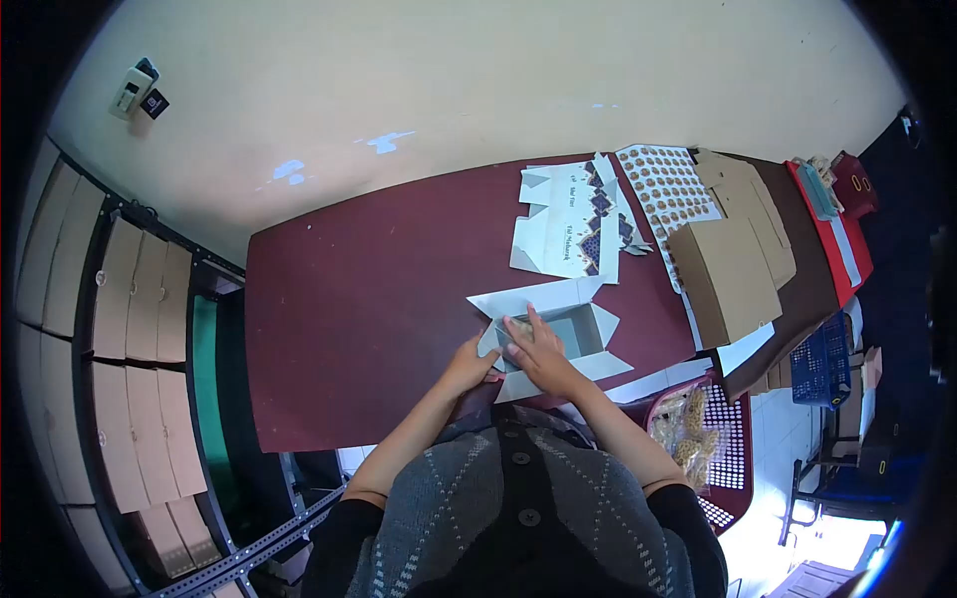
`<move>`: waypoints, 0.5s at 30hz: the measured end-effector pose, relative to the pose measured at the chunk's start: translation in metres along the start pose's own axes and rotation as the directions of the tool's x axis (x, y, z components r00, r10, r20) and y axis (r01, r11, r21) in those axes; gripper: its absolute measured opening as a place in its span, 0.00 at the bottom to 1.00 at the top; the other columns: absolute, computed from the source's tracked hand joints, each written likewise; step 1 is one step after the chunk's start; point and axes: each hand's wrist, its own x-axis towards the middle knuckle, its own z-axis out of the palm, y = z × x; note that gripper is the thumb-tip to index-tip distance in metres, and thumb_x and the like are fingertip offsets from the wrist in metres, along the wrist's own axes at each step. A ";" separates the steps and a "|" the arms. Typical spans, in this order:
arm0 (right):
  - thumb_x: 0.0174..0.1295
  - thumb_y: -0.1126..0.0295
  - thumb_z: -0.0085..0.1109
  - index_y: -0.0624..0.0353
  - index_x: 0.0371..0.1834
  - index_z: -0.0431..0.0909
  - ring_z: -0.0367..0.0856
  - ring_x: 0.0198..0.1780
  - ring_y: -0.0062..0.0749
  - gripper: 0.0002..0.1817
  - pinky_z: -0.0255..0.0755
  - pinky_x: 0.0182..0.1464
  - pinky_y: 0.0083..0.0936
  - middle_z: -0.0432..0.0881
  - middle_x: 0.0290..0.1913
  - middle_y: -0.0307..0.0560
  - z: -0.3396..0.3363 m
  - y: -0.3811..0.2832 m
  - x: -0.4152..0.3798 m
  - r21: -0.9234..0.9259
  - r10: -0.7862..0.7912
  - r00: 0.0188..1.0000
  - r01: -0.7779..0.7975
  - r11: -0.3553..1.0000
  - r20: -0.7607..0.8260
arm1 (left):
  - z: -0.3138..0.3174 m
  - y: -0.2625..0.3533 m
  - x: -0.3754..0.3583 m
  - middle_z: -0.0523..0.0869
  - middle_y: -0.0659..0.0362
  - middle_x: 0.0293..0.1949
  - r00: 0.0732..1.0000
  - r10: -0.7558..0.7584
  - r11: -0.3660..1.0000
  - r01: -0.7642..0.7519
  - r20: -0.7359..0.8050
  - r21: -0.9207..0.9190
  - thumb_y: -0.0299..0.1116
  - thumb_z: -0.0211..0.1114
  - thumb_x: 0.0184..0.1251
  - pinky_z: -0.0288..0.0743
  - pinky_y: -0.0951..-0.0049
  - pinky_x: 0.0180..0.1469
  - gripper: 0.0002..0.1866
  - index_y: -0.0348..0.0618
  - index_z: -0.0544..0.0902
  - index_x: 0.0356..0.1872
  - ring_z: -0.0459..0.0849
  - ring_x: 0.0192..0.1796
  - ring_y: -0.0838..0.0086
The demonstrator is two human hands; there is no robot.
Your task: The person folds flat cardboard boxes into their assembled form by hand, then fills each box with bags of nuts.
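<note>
A light grey-white box with its flaps spread lies at the front edge of the dark red table. Against its left end rests my left hand, the fingers bent on the flap. My right hand reaches into the box with its fingers apart, over a small pale packet at the left inside; whether the fingers grip it is not clear. Behind the box lie printed white box sheets with dark blue patterns.
A sheet of round stickers and a brown cardboard box are at the right of the table. Below them stands a dark red basket with bagged items. Shelves of boxes line the left, and a blue basket is far right.
</note>
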 end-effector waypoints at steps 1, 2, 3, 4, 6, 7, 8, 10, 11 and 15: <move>0.64 0.60 0.54 0.35 0.73 0.53 0.59 0.68 0.61 0.34 0.60 0.62 0.53 0.45 0.73 0.66 -0.005 0.002 0.000 0.002 0.003 1.000 -0.003 1.000 0.001 | 0.000 0.000 0.000 0.81 0.49 0.43 1.000 -0.003 1.000 0.003 0.001 0.001 0.30 0.56 0.69 0.83 0.73 0.34 0.28 0.41 0.59 0.68 0.87 0.33 0.67; 0.61 0.66 0.56 0.34 0.72 0.55 0.63 0.65 0.60 0.35 0.63 0.61 0.46 0.51 0.70 0.65 -0.012 0.005 0.003 0.153 0.006 1.000 -0.007 0.988 0.005 | 0.000 0.000 0.001 0.81 0.50 0.42 1.000 -0.020 1.000 0.020 0.004 -0.022 0.30 0.56 0.68 0.83 0.73 0.34 0.28 0.41 0.59 0.68 0.87 0.33 0.67; 0.58 0.72 0.58 0.33 0.72 0.57 0.68 0.61 0.58 0.37 0.66 0.59 0.40 0.57 0.67 0.64 -0.016 0.006 0.004 0.300 0.009 1.000 -0.012 0.954 0.009 | 0.000 -0.001 0.001 0.82 0.50 0.42 0.999 -0.037 0.998 0.037 0.007 -0.046 0.30 0.56 0.68 0.83 0.73 0.34 0.28 0.42 0.60 0.68 0.87 0.33 0.67; 0.51 0.78 0.61 0.47 0.61 0.69 0.75 0.51 0.55 0.31 0.70 0.51 0.34 0.67 0.56 0.60 -0.015 0.002 0.003 0.248 0.048 0.977 0.005 0.969 -0.209 | 0.000 -0.003 0.002 0.82 0.50 0.42 0.999 -0.039 0.998 0.039 0.008 -0.046 0.30 0.56 0.68 0.83 0.73 0.34 0.28 0.42 0.60 0.68 0.87 0.33 0.67; 0.50 0.77 0.62 0.53 0.53 0.70 0.75 0.48 0.55 0.24 0.70 0.48 0.37 0.70 0.50 0.60 -0.018 0.008 0.004 0.310 0.184 0.966 -0.120 0.943 -0.183 | -0.001 -0.007 0.002 0.82 0.51 0.40 0.999 -0.051 0.997 0.051 0.015 -0.055 0.31 0.57 0.68 0.83 0.73 0.33 0.28 0.41 0.60 0.68 0.87 0.33 0.67; 0.49 0.76 0.64 0.60 0.45 0.72 0.75 0.46 0.55 0.18 0.70 0.46 0.39 0.73 0.45 0.59 -0.020 0.012 0.005 0.366 0.314 0.938 -0.242 0.898 -0.150 | -0.001 -0.006 0.001 0.82 0.51 0.40 0.999 -0.052 0.997 0.052 0.014 -0.055 0.31 0.57 0.68 0.83 0.73 0.33 0.28 0.41 0.60 0.68 0.87 0.33 0.67; 0.49 0.69 0.66 0.60 0.32 0.67 0.77 0.40 0.51 0.15 0.67 0.39 0.41 0.76 0.34 0.56 -0.022 0.018 0.006 0.352 0.255 0.952 -0.183 0.918 -0.171 | 0.000 -0.005 0.000 0.82 0.51 0.39 0.999 -0.041 0.998 0.042 0.005 -0.052 0.31 0.57 0.68 0.83 0.73 0.33 0.26 0.39 0.62 0.65 0.87 0.33 0.67; 0.49 0.68 0.66 0.61 0.34 0.68 0.78 0.38 0.53 0.16 0.68 0.38 0.42 0.77 0.33 0.57 -0.020 0.023 0.012 0.257 0.245 0.965 -0.214 0.942 -0.093 | 0.002 -0.004 -0.002 0.83 0.51 0.38 0.999 -0.036 0.998 0.036 -0.001 -0.049 0.31 0.57 0.68 0.83 0.73 0.32 0.24 0.37 0.64 0.63 0.87 0.33 0.68; 0.49 0.67 0.66 0.61 0.36 0.68 0.78 0.36 0.55 0.18 0.68 0.37 0.43 0.77 0.31 0.57 -0.019 0.023 0.014 0.159 0.236 0.972 -0.231 0.960 -0.016 | 0.003 -0.001 -0.002 0.83 0.51 0.38 1.000 -0.003 1.000 0.003 0.003 -0.003 0.30 0.57 0.68 0.83 0.73 0.32 0.22 0.35 0.66 0.60 0.87 0.33 0.68; 0.54 0.68 0.57 0.64 0.35 0.70 0.79 0.38 0.59 0.12 0.73 0.40 0.50 0.79 0.29 0.61 0.011 0.002 0.026 -0.045 0.232 0.972 -0.234 0.971 -0.041 | 0.003 -0.017 0.008 0.83 0.50 0.37 0.993 0.114 0.973 -0.106 -0.028 0.206 0.30 0.58 0.67 0.83 0.73 0.32 0.17 0.30 0.69 0.51 0.87 0.32 0.67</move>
